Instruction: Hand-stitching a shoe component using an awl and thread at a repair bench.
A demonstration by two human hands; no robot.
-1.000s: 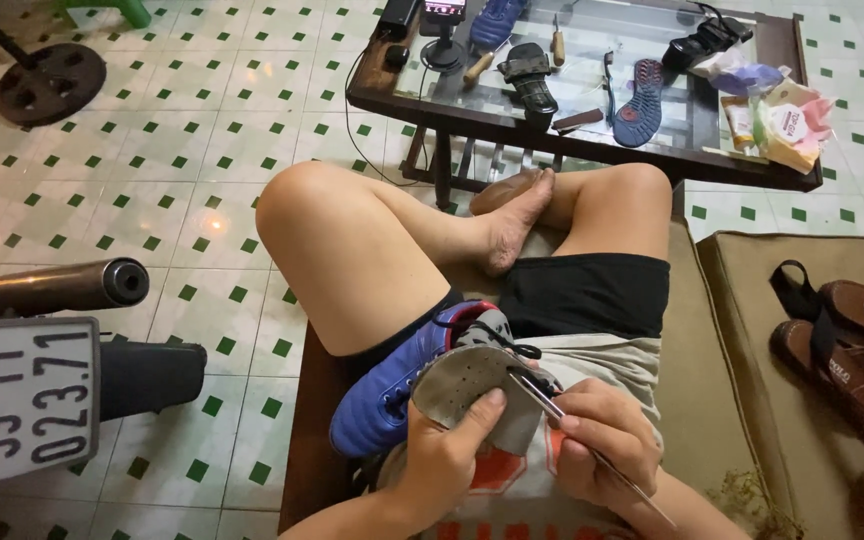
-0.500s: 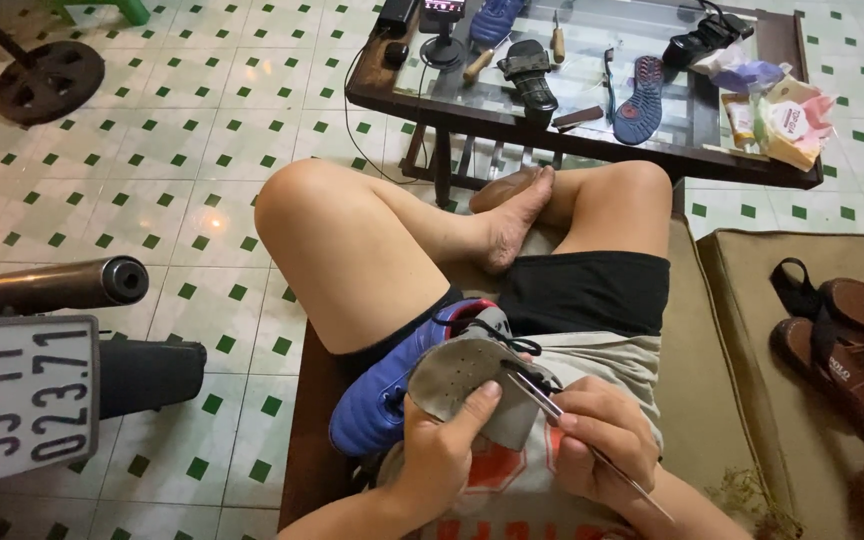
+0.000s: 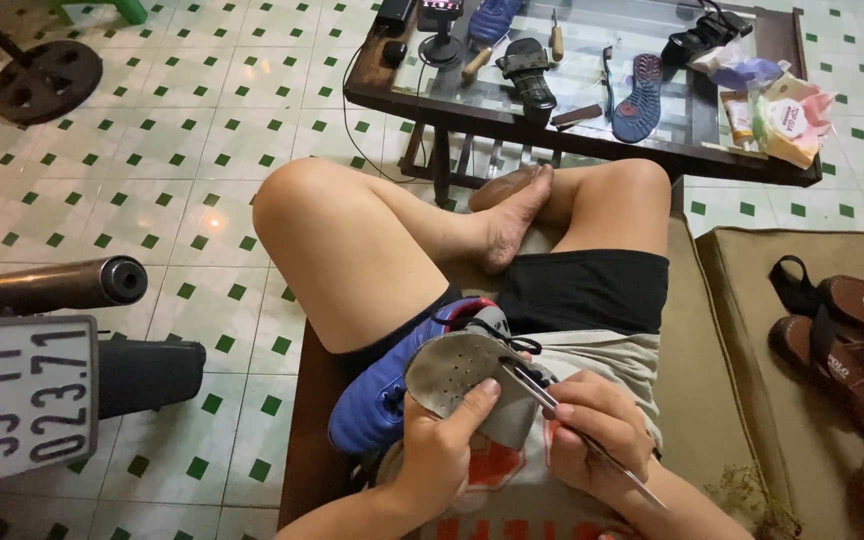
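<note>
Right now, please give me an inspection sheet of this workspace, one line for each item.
Surface: brown cushioned seat; the person sits cross-legged on it.
Job's things: blue shoe in the lap, grey perforated insole lifted out of it, thin metal tool.
Clutter: glass table with shoe sole, black sandal, packets; brown sandals at right.
Hands: left hand holds the insole; right hand grips the tool.
Cables: black cable hanging off the table.
Surroundings: green-white tiled floor, vehicle plate.

Shoe (image 3: 382, 400) on lap, insole (image 3: 457, 365) atop it, glass table (image 3: 592, 130) ahead, sandals (image 3: 852, 340) right.
</note>
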